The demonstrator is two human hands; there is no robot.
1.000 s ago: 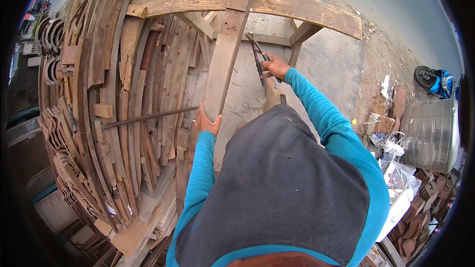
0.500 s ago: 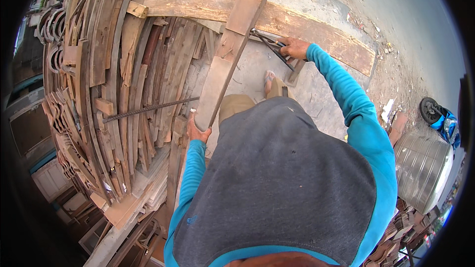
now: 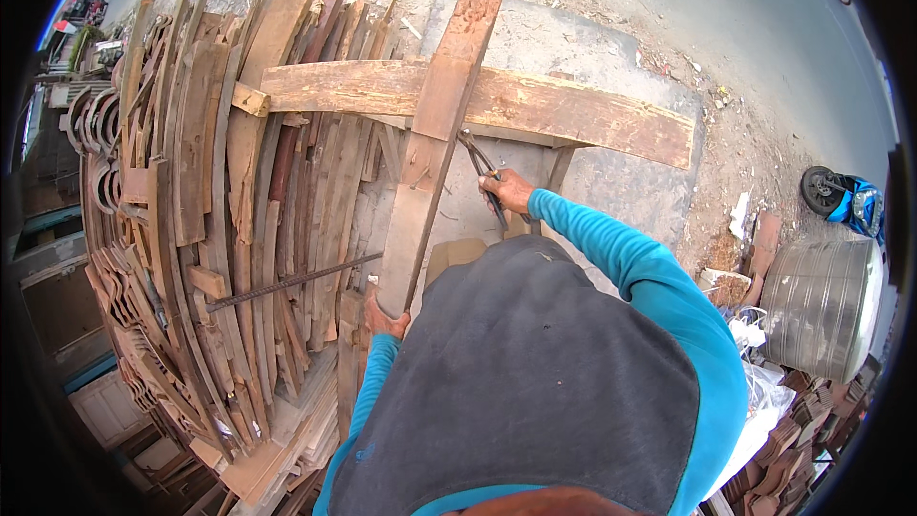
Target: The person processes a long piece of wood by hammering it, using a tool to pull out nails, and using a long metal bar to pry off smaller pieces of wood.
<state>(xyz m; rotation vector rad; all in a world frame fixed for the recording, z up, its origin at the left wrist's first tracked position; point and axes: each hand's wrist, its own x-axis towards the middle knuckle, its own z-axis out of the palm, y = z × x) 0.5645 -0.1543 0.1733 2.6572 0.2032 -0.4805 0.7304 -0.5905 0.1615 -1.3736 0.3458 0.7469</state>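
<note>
Plank (image 3: 426, 161), end in left grip (image 3: 384, 315); pincers (image 3: 476, 152) in right grip (image 3: 510, 192).

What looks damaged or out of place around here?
The board gripped by the left hand looks worn: its far end is rough and pitted. The plank crossing beneath it has pale, scraped-looking patches. A ribbed metal rod also seems out of place, jutting across the stacked timber.

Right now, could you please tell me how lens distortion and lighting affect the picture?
Head view: the crossing plank looks bowed, corners black; same head view: soft daylight, pale sheen on the metal tank, right hand reasonably sharp.
</note>
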